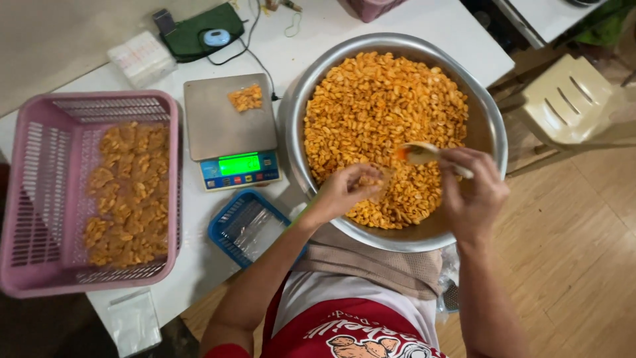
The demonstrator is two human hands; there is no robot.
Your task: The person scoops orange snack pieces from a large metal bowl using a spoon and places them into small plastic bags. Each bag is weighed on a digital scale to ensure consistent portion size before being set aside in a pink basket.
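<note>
1. The left hand (344, 189) hovers over the near part of a large metal basin (493, 132), its fingers pinched around a small clear bag (379, 180) held just above the snacks
2. The right hand (472, 192) grips a small scoop (419, 154); its handle runs out past the fingers to the right, while the bowl end points left toward the bag
3. The scoop's long axis lies roughly left to right, tilted slightly up at the bowl end, and that end sits just beside the bag's mouth, a little above and to the right of it; the right hand is the one bringing the snacks, the left only holds the bag
4. The orange fried snacks (384, 99) fill the basin almost to the rim, directly under both hands
5. To the left on the white worktop (311, 30), a digital scale (228, 129) carries one small filled bag (246, 97) on its platform, and its display glows green
6. Farther left, a pink basket (40, 192) holds many filled bags (129, 192)
7. A small blue basket (225, 219) with empty clear bags sits near the left forearm, between the scale and the basin
</note>
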